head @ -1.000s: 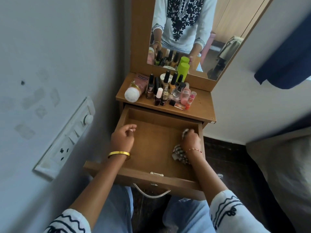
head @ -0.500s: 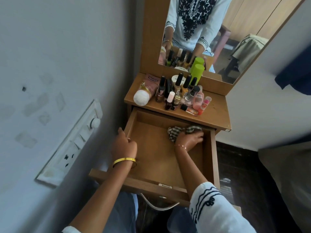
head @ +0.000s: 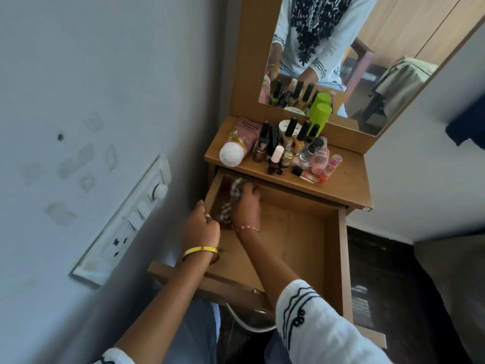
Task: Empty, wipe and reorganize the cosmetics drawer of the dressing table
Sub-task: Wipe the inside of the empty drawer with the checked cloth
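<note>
The wooden drawer (head: 296, 243) of the dressing table is pulled out and holds no cosmetics. My right hand (head: 246, 207) presses a checked cloth (head: 232, 200) into the drawer's far left corner; the cloth is blurred. My left hand (head: 200, 227), with a gold bangle on the wrist, rests curled on the drawer's left wall. Several cosmetics stand on the table top (head: 343, 185): nail polish bottles (head: 291, 143), a green bottle (head: 319, 115), a pink tube with a white cap (head: 233, 151) and small pink bottles (head: 321, 164).
A mirror (head: 341, 56) rises behind the table top. A white switch and socket panel (head: 126, 224) is on the wall at the left, close to the drawer. Dark floor (head: 388, 282) lies to the right, beside a grey bed edge (head: 456, 285).
My right hand has swept the cloth from the drawer's back middle to its far left corner. My left hand stays at the drawer's left wall. The view has shifted slightly.
</note>
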`<move>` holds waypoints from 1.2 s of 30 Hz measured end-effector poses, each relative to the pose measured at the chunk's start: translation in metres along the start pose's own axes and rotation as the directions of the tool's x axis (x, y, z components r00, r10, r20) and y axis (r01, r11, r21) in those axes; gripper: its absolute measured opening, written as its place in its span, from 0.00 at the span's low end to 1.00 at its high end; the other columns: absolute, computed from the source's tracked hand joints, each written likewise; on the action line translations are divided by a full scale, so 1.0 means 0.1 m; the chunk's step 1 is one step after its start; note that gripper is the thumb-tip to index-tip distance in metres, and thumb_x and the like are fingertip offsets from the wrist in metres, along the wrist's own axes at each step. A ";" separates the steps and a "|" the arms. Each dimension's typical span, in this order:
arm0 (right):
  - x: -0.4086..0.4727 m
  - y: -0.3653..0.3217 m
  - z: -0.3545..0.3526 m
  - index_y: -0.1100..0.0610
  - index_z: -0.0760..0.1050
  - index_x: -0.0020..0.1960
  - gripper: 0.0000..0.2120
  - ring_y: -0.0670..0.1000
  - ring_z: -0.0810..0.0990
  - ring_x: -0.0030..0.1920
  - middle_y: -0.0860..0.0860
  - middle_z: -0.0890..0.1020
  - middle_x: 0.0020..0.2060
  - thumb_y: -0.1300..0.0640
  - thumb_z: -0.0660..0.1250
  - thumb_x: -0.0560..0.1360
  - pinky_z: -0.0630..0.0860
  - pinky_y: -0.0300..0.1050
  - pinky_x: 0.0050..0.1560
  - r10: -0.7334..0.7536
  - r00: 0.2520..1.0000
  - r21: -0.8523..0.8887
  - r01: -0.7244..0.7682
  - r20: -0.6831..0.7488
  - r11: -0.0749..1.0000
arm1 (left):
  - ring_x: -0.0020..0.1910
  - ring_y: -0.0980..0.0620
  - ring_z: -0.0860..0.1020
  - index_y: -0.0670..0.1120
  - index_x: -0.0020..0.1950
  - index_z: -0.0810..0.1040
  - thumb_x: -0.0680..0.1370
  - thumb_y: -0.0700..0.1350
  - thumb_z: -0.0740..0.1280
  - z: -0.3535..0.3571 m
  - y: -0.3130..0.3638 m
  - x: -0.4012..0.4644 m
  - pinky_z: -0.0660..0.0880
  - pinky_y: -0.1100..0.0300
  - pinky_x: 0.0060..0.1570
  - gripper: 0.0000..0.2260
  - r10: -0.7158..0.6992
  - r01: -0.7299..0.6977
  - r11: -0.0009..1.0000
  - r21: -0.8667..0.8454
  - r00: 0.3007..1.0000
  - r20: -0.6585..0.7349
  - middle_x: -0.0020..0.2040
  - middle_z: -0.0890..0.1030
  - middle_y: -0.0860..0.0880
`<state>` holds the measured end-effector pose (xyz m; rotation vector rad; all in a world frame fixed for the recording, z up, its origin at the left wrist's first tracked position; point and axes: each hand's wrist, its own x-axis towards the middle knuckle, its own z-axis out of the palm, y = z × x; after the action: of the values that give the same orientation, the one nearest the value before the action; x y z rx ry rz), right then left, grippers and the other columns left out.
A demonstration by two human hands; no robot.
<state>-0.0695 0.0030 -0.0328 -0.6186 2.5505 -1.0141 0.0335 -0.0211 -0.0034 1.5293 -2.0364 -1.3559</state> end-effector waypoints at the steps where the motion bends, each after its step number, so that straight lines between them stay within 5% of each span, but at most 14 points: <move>1: -0.01 0.08 -0.06 0.58 0.60 0.70 0.26 0.60 0.71 0.65 0.59 0.64 0.68 0.66 0.63 0.75 0.71 0.55 0.66 0.090 0.993 0.082 -0.084 -0.076 0.993 | 0.68 0.41 0.68 0.47 0.75 0.58 0.79 0.37 0.54 0.00 0.00 -0.01 0.67 0.50 0.64 0.23 0.001 -0.001 1.000 -0.002 1.000 0.001 0.71 0.67 0.44; 6: -0.01 0.34 -0.46 0.60 0.57 0.72 0.33 0.60 0.68 0.67 0.60 0.64 0.69 0.70 0.66 0.71 0.68 0.52 0.67 0.567 0.760 0.574 -0.322 -0.318 0.753 | 0.64 0.40 0.72 0.48 0.75 0.58 0.78 0.37 0.54 0.00 -0.01 -0.01 0.70 0.49 0.61 0.24 -0.003 0.004 1.000 -0.013 1.000 0.012 0.71 0.68 0.44; 10: -0.01 0.54 -0.74 0.58 0.52 0.74 0.36 0.58 0.69 0.66 0.59 0.62 0.70 0.69 0.65 0.72 0.68 0.52 0.66 0.685 0.633 0.703 -0.300 -0.360 0.645 | 0.58 0.39 0.76 0.49 0.74 0.58 0.78 0.37 0.54 0.01 -0.03 -0.01 0.75 0.47 0.55 0.25 0.006 -0.006 1.000 -0.024 1.000 0.009 0.69 0.70 0.44; 12: 0.01 0.54 -0.72 0.59 0.50 0.75 0.36 0.59 0.66 0.68 0.59 0.60 0.71 0.67 0.65 0.73 0.67 0.52 0.68 0.654 0.655 0.611 -0.354 -0.379 0.709 | 0.58 0.39 0.76 0.49 0.74 0.58 0.78 0.37 0.55 0.02 -0.03 0.02 0.75 0.46 0.56 0.25 -0.002 0.002 1.000 -0.022 1.000 0.001 0.68 0.72 0.43; 15: -0.02 0.36 -0.47 0.59 0.56 0.73 0.31 0.60 0.68 0.68 0.60 0.58 0.72 0.67 0.65 0.74 0.68 0.51 0.67 0.467 0.806 0.328 -0.358 -0.363 0.874 | 0.56 0.38 0.77 0.50 0.74 0.58 0.77 0.36 0.55 0.03 -0.03 0.04 0.76 0.44 0.55 0.26 -0.015 0.015 0.999 -0.030 1.000 -0.001 0.67 0.73 0.43; 19: -0.03 -0.04 -0.04 0.56 0.62 0.69 0.22 0.62 0.72 0.63 0.60 0.63 0.69 0.65 0.59 0.77 0.72 0.55 0.63 0.062 0.992 0.038 -0.058 -0.111 0.998 | 0.62 0.40 0.73 0.49 0.74 0.59 0.78 0.37 0.54 0.01 -0.02 0.03 0.73 0.47 0.59 0.25 -0.016 0.016 0.999 -0.028 1.000 0.007 0.69 0.70 0.43; 21: 0.00 -0.20 0.09 0.56 0.62 0.69 0.21 0.63 0.72 0.62 0.61 0.64 0.68 0.64 0.58 0.77 0.71 0.55 0.63 -0.092 0.996 -0.087 0.092 0.005 0.992 | 0.66 0.42 0.70 0.48 0.75 0.58 0.78 0.37 0.54 0.01 -0.01 0.02 0.69 0.48 0.62 0.24 -0.005 0.005 1.000 -0.010 1.000 0.013 0.71 0.68 0.44; 26: 0.02 -0.17 0.09 0.56 0.61 0.69 0.22 0.64 0.72 0.62 0.60 0.64 0.68 0.66 0.59 0.76 0.72 0.56 0.62 -0.107 0.994 -0.100 0.108 0.015 0.989 | 0.66 0.42 0.70 0.49 0.75 0.58 0.78 0.37 0.54 -0.02 0.01 0.02 0.70 0.49 0.61 0.24 -0.011 0.012 0.999 -0.030 1.000 0.022 0.72 0.67 0.45; 31: 0.01 0.05 -0.11 0.60 0.65 0.64 0.21 0.60 0.71 0.64 0.60 0.69 0.65 0.68 0.64 0.73 0.71 0.53 0.64 0.227 0.956 0.258 -0.176 -0.183 0.950 | 0.58 0.42 0.76 0.49 0.74 0.59 0.78 0.37 0.54 -0.04 0.01 -0.01 0.72 0.54 0.49 0.24 -0.011 0.013 0.997 -0.072 1.000 0.022 0.71 0.68 0.44; 36: 0.00 0.32 -0.59 0.60 0.60 0.71 0.29 0.59 0.70 0.66 0.59 0.67 0.68 0.69 0.65 0.72 0.70 0.51 0.65 0.646 0.677 0.628 -0.342 -0.351 0.699 | 0.61 0.42 0.74 0.48 0.74 0.59 0.79 0.37 0.54 -0.08 0.03 -0.04 0.72 0.53 0.52 0.23 -0.015 0.016 0.998 -0.065 1.000 0.022 0.71 0.68 0.44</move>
<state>-0.1039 0.0569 -0.0144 0.6332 2.4340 -1.7278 0.0387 -0.0213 0.0045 1.5123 -1.9764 -1.4365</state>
